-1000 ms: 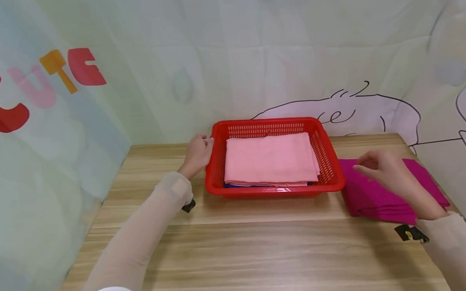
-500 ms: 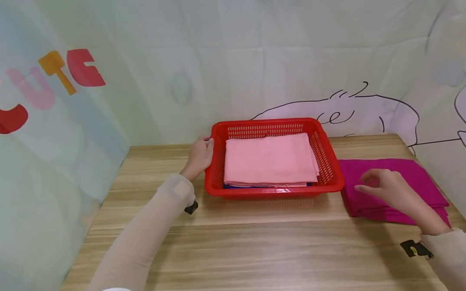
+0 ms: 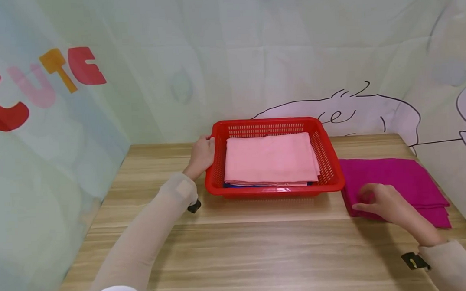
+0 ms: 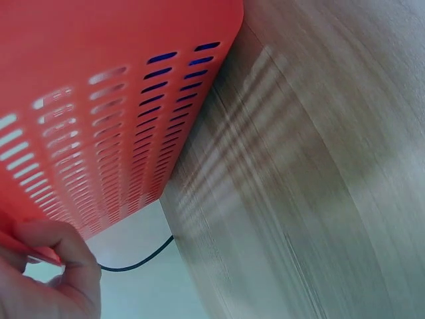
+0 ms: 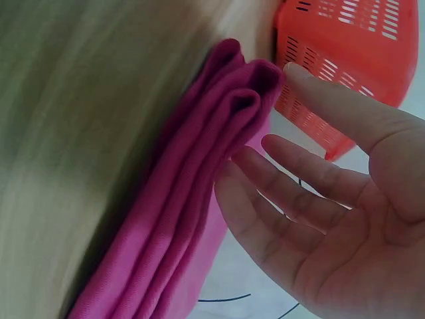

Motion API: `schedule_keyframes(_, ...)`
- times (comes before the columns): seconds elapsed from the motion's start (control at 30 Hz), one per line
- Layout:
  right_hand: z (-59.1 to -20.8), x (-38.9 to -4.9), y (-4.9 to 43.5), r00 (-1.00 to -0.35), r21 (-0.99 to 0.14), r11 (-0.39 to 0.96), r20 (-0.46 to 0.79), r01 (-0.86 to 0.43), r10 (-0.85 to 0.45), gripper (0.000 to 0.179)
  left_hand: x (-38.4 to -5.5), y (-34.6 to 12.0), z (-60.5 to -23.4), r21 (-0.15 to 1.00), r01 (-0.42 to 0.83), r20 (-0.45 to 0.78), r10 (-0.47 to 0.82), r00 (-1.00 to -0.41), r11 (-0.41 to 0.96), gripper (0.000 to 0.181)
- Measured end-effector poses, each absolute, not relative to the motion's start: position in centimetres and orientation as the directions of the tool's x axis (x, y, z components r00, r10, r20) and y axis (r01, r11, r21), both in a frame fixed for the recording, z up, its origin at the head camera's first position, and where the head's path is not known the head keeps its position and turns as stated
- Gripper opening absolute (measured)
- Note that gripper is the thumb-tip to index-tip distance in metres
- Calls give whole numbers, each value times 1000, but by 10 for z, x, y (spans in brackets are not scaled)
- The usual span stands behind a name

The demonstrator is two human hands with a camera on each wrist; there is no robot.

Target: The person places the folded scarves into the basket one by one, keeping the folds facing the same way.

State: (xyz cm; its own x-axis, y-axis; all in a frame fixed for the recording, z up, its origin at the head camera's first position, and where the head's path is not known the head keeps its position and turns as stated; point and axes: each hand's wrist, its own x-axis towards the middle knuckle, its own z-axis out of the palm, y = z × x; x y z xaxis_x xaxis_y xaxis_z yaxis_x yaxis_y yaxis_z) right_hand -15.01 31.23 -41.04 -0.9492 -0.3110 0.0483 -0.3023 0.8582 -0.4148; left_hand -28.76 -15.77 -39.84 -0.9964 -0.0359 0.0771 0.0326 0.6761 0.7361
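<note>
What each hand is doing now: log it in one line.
left hand: grips rim of red basket | right hand: at folded magenta cloth, not gripping | pink cloth: folded, inside red basket

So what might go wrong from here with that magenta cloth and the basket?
The magenta cloth shows several loose folds, so the right hand might catch only some layers and unfold it. The left hand grips the red basket by its rim, so a tug could tilt it.
</note>
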Motion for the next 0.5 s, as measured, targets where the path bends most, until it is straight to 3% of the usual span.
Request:
schedule_keyframes(0.27, -418, -147, 308, -944, -411, 863, -15, -295, -330, 47, -285, -156, -399, 748, 35, 71, -27, -997, 663, 43)
schedule_keyframes(0.5, -421, -146, 305, -937, -380, 866, 5, -324, -349, 50, -285, -156, -399, 744, 42, 84, -32, -996, 667, 42)
